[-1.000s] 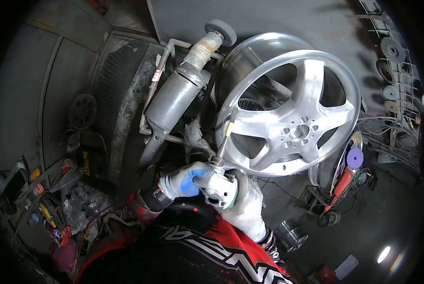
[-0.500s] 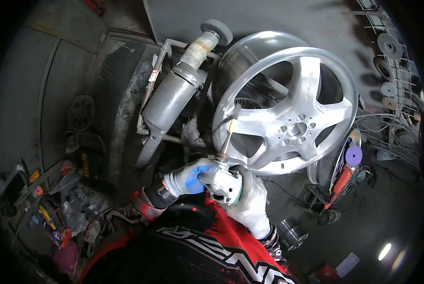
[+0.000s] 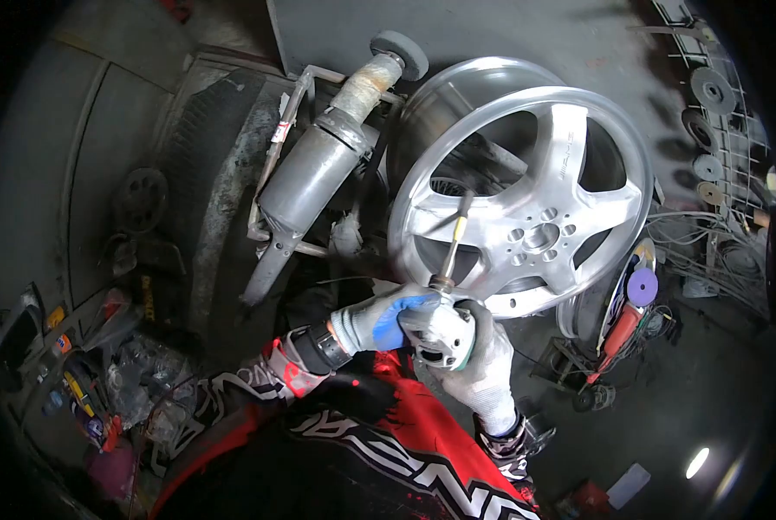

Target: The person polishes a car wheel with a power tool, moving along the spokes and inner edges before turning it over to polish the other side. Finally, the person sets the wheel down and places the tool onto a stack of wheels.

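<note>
Both my gloved hands are wrapped round an angle grinder point(image 3: 440, 334) with a pale metal head. My left hand point(image 3: 372, 322), in a grey glove with a blue palm, grips its left side. On the other side my right hand point(image 3: 485, 368), in a whitish glove, is closed on the body. A long thin shaft point(image 3: 451, 254) with a yellow band sticks out of the grinder's head. Its dark tip point(image 3: 466, 204) overlaps the left spoke of a silver five-spoke wheel rim point(image 3: 539, 186). The rim leans tilted in front of me, its bolt holes showing.
Left of the rim, a grey motor point(image 3: 310, 182) with a buffing wheel point(image 3: 401, 54) sits by a metal frame. Discs point(image 3: 714, 87) hang on a wire rack at right. Below them lies a red power tool point(image 3: 620, 338) with a purple disc. Assorted clutter point(image 3: 145, 377) fills the lower left.
Both hands and the grinder have shifted right. The shaft's tip has moved right and slightly up, from the rim's outer left edge onto the left spoke.
</note>
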The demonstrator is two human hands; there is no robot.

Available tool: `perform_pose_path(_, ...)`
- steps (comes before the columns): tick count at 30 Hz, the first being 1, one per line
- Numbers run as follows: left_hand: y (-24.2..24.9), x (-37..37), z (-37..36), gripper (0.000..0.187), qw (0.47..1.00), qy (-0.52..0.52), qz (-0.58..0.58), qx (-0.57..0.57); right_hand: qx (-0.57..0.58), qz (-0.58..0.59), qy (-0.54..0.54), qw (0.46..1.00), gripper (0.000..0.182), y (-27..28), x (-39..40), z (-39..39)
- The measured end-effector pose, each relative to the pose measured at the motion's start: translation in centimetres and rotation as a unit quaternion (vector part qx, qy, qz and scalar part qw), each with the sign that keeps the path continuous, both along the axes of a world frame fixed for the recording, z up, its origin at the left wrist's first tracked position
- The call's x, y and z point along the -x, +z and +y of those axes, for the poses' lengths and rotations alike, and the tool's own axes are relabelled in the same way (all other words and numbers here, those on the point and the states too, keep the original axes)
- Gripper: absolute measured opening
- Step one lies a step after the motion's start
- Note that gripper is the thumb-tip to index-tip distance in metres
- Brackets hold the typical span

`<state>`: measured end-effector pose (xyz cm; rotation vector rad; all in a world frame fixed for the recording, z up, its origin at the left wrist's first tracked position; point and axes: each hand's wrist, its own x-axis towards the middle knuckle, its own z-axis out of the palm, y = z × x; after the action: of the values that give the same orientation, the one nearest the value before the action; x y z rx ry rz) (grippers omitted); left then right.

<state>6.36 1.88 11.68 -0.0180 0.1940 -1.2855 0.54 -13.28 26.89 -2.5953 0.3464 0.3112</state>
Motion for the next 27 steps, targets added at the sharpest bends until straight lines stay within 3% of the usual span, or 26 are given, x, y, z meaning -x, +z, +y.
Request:
perform_pose_path(2, -0.2, 0.5, 1.6, 0.043, 0.994, 0.023, -0.054, -0.089, -0.009, 0.016, 0.017, 1.000, 0.078, -0.2, -0.3, 0.7)
perform_pose_path(5, -0.3, 0.6, 2.9, 0.051, 0.999, 0.034, -0.004, -0.023, -0.032, 0.010, 0.025, 0.999, 0.077, -0.5, -0.5, 1.6)
perform_pose_path(6, -0.3, 0.4, 3.7, 0.035, 0.999, 0.025, -0.025, -0.014, -0.045, -0.036, 0.043, 0.997, 0.062, -1.0, -0.6, 1.7)
perform_pose_path(9, -1.5, 1.0, 4.7, 0.036, 0.998, 0.016, -0.008, -0.064, -0.043, -0.034, 0.057, 0.997, 0.061, -1.3, -0.7, 2.5)
perform_pose_path(10, -1.3, 0.6, 5.1, 0.041, 0.993, 0.006, 0.094, 0.066, -0.047, -0.039, 0.050, 0.997, 0.059, -1.6, -0.5, 2.8)
perform_pose_path(11, -1.5, 0.7, 5.5, 0.041, 0.994, 0.002, 0.091, 0.065, -0.047, -0.042, 0.045, 0.997, 0.059, -1.9, -0.2, 3.0)
perform_pose_path(13, -1.9, 1.2, 6.6, 0.048, 0.995, 0.016, -0.092, -0.033, -0.055, -0.056, 0.047, 0.996, 0.058, -2.3, 0.3, 3.2)
perform_pose_path(15, -0.7, 0.8, 6.3, 0.051, 0.993, 0.013, -0.105, -0.048, -0.052, -0.076, 0.043, 0.995, 0.057, -2.2, 0.4, 3.0)
perform_pose_path(17, -0.6, 1.2, 5.0, 0.049, 1.000, 0.013, 0.013, 0.010, -0.038, -0.049, 0.045, 0.997, 0.057, -1.8, 0.8, 2.3)
perform_pose_path(18, -1.3, 1.4, 4.2, 0.045, 0.999, 0.003, 0.011, 0.048, -0.031, -0.049, 0.041, 0.997, 0.057, -1.5, 0.9, 1.9)
perform_pose_path(19, -3.9, 3.1, 4.7, 0.041, 0.905, 0.049, -0.403, -0.130, -0.025, -0.049, 0.032, 0.998, 0.056, -1.6, 1.3, 1.2)
perform_pose_path(20, -5.6, 3.9, 3.8, 0.040, 0.960, 0.004, -0.255, -0.113, -0.013, -0.049, 0.026, 0.998, 0.057, -1.3, 1.5, 0.7)
perform_pose_path(21, -3.8, 3.0, 2.1, 0.039, 0.990, -0.041, -0.100, -0.092, 0.000, -0.048, 0.020, 0.999, 0.058, -1.0, 1.6, 0.2)
perform_pose_path(22, -1.8, 1.8, 1.3, 0.040, 0.974, -0.008, -0.214, -0.069, -0.001, -0.049, 0.011, 0.999, 0.060, -0.9, 1.7, -0.3)
perform_pose_path(23, -2.1, 2.3, 0.2, 0.041, 0.967, 0.052, -0.242, -0.052, 0.003, -0.047, 0.011, 0.999, 0.060, -0.6, 1.8, -0.7)
perform_pose_path(25, 0.6, 0.3, -0.9, 0.036, 0.998, -0.023, 0.050, -0.010, 0.014, -0.042, -0.003, 0.999, 0.057, -0.3, 2.0, -0.9)
perform_pose_path(27, 0.3, 0.7, -0.4, 0.036, 0.999, -0.006, 0.022, -0.047, 0.015, -0.044, 0.001, 0.999, 0.056, -0.2, 1.7, -0.4)
